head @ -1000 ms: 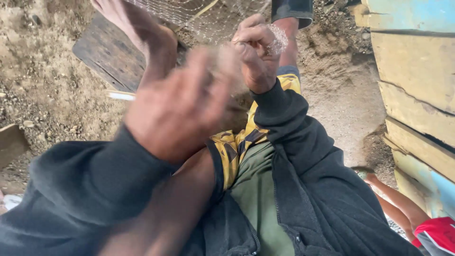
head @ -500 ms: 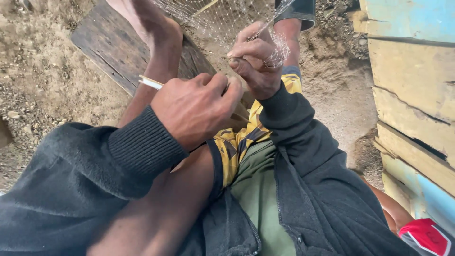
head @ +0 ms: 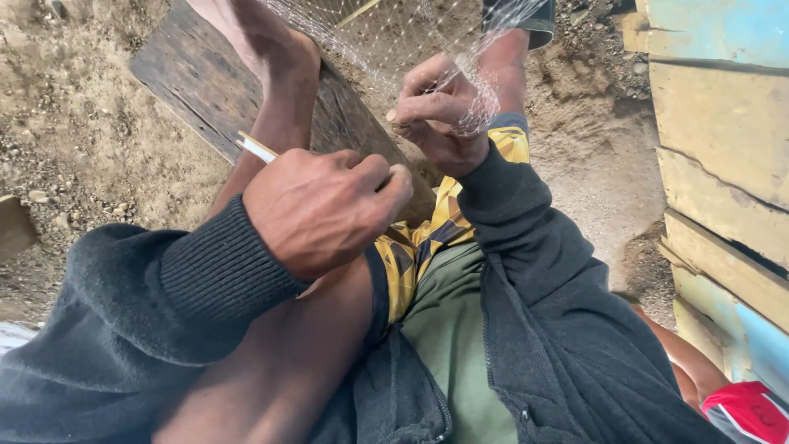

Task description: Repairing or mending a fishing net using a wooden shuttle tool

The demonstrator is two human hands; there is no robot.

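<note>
Head view, netting needle (head: 256, 148) pointing upper-left

**Dirt yard beside a painted plank wall**

Bare sandy ground (head: 90, 123), strewn with small stones, fills the scene. A dark weathered wooden board (head: 197, 78) lies across it. On the right stands a plank wall (head: 723, 140), painted yellow and blue, in soft daylight.
</note>
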